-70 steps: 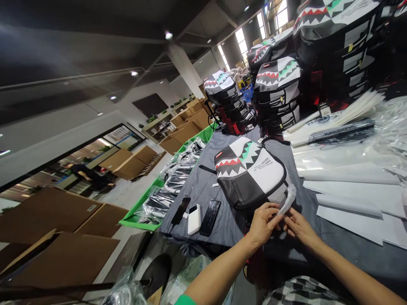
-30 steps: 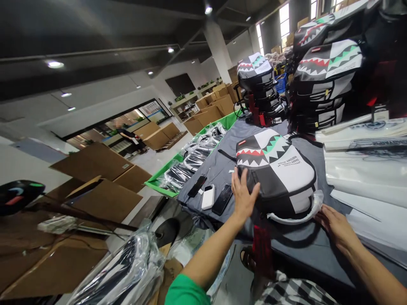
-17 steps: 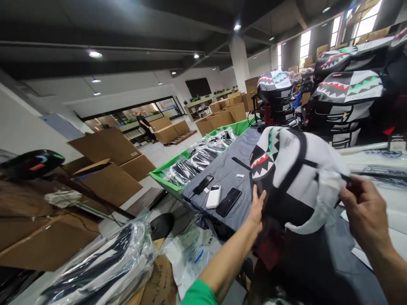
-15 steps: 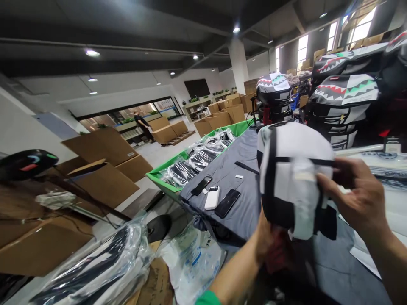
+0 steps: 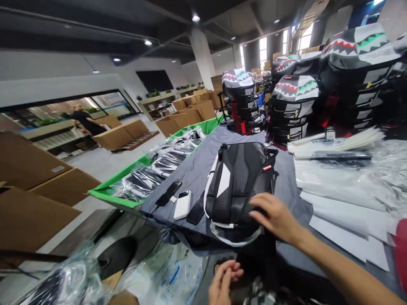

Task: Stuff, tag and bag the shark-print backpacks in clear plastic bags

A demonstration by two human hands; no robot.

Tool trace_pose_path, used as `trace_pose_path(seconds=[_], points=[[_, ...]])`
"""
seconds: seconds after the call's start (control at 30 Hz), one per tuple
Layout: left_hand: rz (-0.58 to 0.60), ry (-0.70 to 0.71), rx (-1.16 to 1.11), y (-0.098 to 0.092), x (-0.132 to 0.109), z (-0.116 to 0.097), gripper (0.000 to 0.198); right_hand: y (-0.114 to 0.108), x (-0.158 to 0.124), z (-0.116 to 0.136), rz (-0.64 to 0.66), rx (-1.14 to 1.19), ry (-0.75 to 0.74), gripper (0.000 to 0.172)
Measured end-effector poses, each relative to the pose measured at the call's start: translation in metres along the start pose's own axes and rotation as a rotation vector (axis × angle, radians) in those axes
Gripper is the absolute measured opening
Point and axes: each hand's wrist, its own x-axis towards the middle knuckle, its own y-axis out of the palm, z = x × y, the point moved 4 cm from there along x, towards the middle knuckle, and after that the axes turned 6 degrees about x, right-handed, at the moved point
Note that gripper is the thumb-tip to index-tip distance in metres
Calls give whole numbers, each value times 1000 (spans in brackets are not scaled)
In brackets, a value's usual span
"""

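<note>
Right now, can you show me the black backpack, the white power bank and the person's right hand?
Black backpack (image 5: 238, 186), head view, padded back panel.
White power bank (image 5: 182, 205), head view, top face.
Right hand (image 5: 275, 218), head view, back of the hand.

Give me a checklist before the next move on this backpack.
1. Backpack lying flat on the grey cloth, back panel up: ok.
2. Right hand over the backpack's lower part: ok.
3. Left hand off the backpack: ok.
4. Phone clear of the backpack: not ok, it lies close against its side.
5. Power bank clear of the backpack: ok, the phone lies between them.
6. Zips closed: cannot tell, the front faces down.
</note>
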Motion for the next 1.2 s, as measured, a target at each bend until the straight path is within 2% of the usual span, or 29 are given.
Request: trace_pose_path(seconds=[0.07, 0.1, 0.17, 0.23, 0.3, 0.4, 0.43, 0.5, 0.53, 0.57, 0.6, 0.67, 0.7, 0.73, 0.8, 0.9, 1.0, 1.07, 1.13, 1.2], points=[[-277, 27, 83, -25, 13, -16, 50, -56, -27, -51, -103, -129, 151, 30], [-332, 87, 146, -27, 25, -29, 60, -84, -41, -79, -115, -249, 284, 37], [-343, 149, 222, -19, 57, -53, 78, -129, -75, -131, 4, -459, 658, 49], [-299, 191, 246, -5, 91, -69, 83, -156, -111, -158, 68, -496, 833, 57], [-245, 218, 246, 6, 121, -75, 80, -160, -146, -163, 138, -448, 912, 57], [-176, 261, 277, 6, 147, -76, 75, -139, -190, -147, 238, -278, 940, 58], [-207, 287, 308, 2, 149, -77, 73, -131, -200, -140, 245, -213, 936, 60], [-385, 402, 400, -6, 142, -88, 66, -123, -213, -132, 151, -135, 915, 66], [-479, 510, 449, -6, 132, -97, 60, -124, -216, -131, 62, -137, 897, 69], [-517, 659, 492, 0, 120, -107, 51, -126, -216, -131, -25, -160, 868, 71], [-476, 841, 529, 13, 105, -118, 43, -129, -214, -132, -88, -188, 835, 73], [-204, 1187, 578, 49, 73, -133, 33, -130, -208, -139, -87, -233, 791, 76], [-69, 1294, 590, 67, 58, -137, 31, -128, -205, -143, -30, -240, 788, 76], [21, 1334, 588, 82, 45, -140, 28, -125, -202, -147, 32, -242, 797, 75], [84, 1280, 538, 104, 28, -141, 23, -121, -199, -153, 119, -250, 827, 74], [194, 1160, 402, 122, 11, -138, 20, -119, -196, -152, 140, -271, 799, 72], [364, 1205, 337, 135, -3, -136, 16, -119, -195, -146, 132, -262, 772, 61], [455, 1196, 307, 143, -7, -134, 12, -118, -196, -143, 170, -226, 821, 53], [538, 1121, 268, 152, -7, -131, 10, -116, -197, -141, 233, -218, 887, 49], [603, 1052, 245, 161, -7, -128, 11, -117, -198, -139, 296, -305, 940, 48]])
